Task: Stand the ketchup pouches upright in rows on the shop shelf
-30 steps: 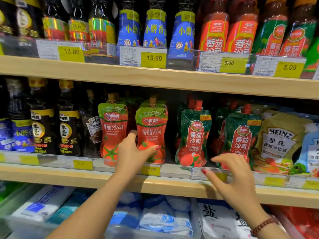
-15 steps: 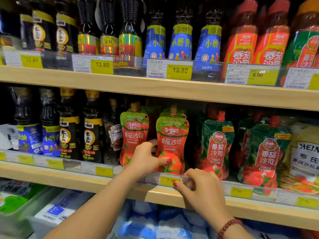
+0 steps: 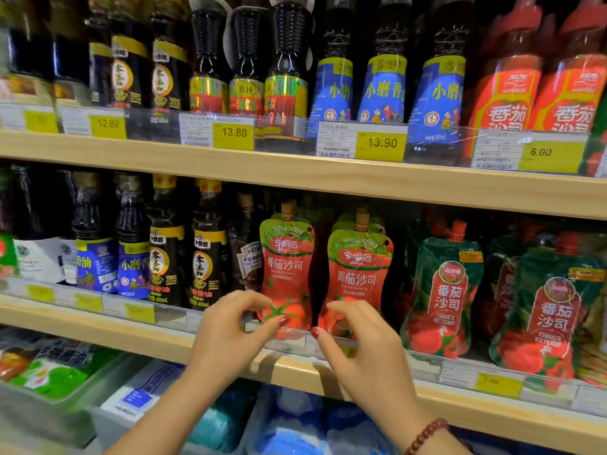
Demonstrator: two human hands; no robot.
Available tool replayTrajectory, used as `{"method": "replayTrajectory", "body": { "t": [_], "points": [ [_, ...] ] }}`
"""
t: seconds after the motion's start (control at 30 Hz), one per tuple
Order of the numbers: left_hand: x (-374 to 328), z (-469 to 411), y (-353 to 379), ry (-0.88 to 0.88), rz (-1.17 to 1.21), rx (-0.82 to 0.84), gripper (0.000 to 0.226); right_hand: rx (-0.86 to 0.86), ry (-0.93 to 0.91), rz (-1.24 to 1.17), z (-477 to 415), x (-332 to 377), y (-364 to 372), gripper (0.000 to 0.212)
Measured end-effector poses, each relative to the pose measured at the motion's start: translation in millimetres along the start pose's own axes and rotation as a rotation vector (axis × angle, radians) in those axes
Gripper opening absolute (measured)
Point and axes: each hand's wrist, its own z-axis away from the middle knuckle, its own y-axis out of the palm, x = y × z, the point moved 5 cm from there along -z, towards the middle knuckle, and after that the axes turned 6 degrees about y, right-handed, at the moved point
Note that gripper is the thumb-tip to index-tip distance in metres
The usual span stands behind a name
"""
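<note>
Pouches stand on the middle shelf (image 3: 328, 182), spouts up, long axes vertical: two red pouches, left pouch (image 3: 286, 267) and right pouch (image 3: 359, 274), side by side with a dark gap between. Right of them stand green pouches (image 3: 443, 290). The left hand (image 3: 230, 333) and right hand (image 3: 361, 343) hover at the red pouches' bases, fingers curled and loosely parted, clamped on nothing I can see. They look soft, squashy and slick; better steadied low at the sides.

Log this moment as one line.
left hand: at left red pouch | right hand: at right red pouch | pouches upright | grip unclear
</note>
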Motion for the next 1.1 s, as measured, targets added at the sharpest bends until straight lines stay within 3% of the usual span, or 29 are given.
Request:
{"method": "replayTrajectory", "body": {
  "t": [0.1,0.17,0.43,0.63,1.0,1.1],
  "points": [
    [24.1,9.5,-22.0,-0.017,-0.286,-0.027,0.044,0.022,0.107,0.001,-19.3,13.8,22.3,0.049],
    [33.7,12.6,-24.6,-0.053,-0.358,-0.027,0.052,0.037,0.223,0.050,-31.3,18.1,37.7,0.057],
    [53.5,15.9,-13.9,-0.122,-0.325,-0.066,0.040,-0.013,0.448,0.144,-54.1,25.2,70.1,0.035],
    [56.4,19.2,-10.3,-0.107,-0.279,-0.100,0.044,-0.051,0.415,0.077,-51.1,18.9,72.4,0.030],
    [53.9,22.3,-10.1,-0.085,-0.271,-0.117,0.041,0.059,0.408,0.008,-53.9,11.0,70.8,0.024],
    [48.0,21.6,-13.0,-0.073,-0.244,-0.158,0.041,0.029,0.329,-0.035,-47.7,12.4,61.0,0.040]
  ]
}}
